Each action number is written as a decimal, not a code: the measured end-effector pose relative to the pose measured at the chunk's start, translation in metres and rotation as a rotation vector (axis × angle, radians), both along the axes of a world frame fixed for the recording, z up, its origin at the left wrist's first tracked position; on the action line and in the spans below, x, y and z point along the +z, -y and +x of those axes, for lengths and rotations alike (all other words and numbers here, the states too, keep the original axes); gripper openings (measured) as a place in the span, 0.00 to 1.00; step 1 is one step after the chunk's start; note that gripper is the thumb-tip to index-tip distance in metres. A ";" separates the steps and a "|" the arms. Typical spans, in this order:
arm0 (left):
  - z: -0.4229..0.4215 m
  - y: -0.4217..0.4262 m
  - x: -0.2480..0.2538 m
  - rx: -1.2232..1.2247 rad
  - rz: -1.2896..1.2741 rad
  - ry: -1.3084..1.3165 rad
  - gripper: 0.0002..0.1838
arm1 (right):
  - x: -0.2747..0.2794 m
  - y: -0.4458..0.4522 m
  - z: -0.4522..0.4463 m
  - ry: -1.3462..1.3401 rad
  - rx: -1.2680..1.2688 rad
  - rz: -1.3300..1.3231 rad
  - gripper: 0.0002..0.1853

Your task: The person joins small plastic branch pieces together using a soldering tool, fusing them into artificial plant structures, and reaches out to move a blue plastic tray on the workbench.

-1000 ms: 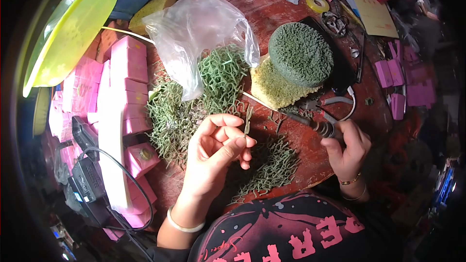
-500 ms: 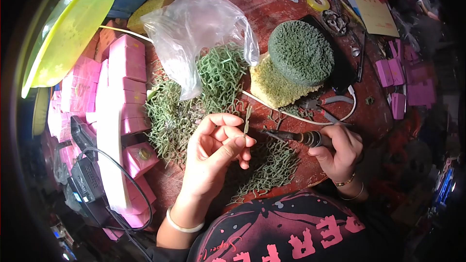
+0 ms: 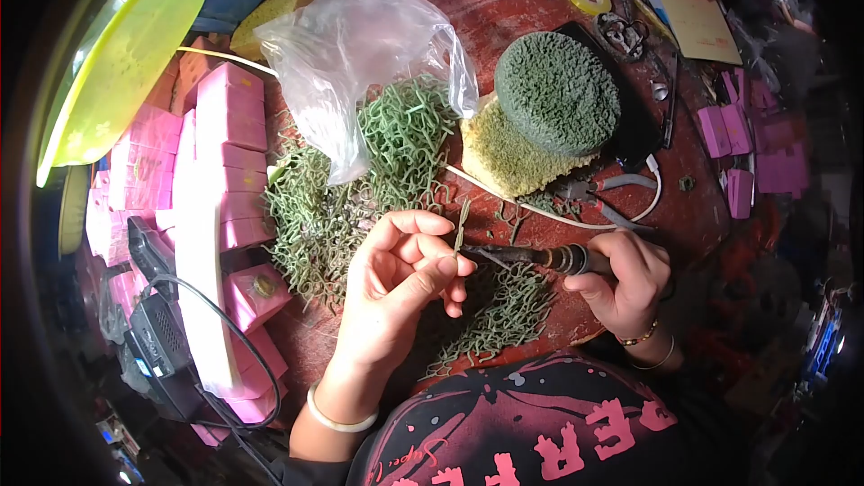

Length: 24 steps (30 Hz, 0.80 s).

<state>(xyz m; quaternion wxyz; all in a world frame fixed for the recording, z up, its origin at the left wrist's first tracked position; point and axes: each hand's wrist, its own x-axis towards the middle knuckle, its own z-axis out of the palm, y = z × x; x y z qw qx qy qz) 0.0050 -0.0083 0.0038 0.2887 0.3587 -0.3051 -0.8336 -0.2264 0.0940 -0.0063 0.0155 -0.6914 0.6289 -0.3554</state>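
The left hand (image 3: 391,274) pinches a green strand (image 3: 463,223) upright toward twelve; the right hand (image 3: 630,277) grips a soldering iron (image 3: 553,257) pointing toward nine.

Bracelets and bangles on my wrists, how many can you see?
3: a white bangle on your left wrist; a beaded bracelet and a thin bangle on your right wrist. More may be hidden.

1. A black top (image 3: 504,409) at the bottom of the frame, printed with pink patches and pale spots.
2. Ragged pink block capitals (image 3: 560,459) across it, smaller script (image 3: 425,453) to their left.
3. Left hand (image 3: 396,274): bare, smooth whitish bangle (image 3: 335,423) at the wrist.
4. Right hand (image 3: 628,281): bare, gold-toned beaded bracelet (image 3: 641,337), thin band (image 3: 656,365).
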 end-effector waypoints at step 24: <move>0.001 0.000 -0.002 0.004 -0.012 -0.021 0.16 | 0.001 0.000 0.001 -0.023 -0.001 0.025 0.25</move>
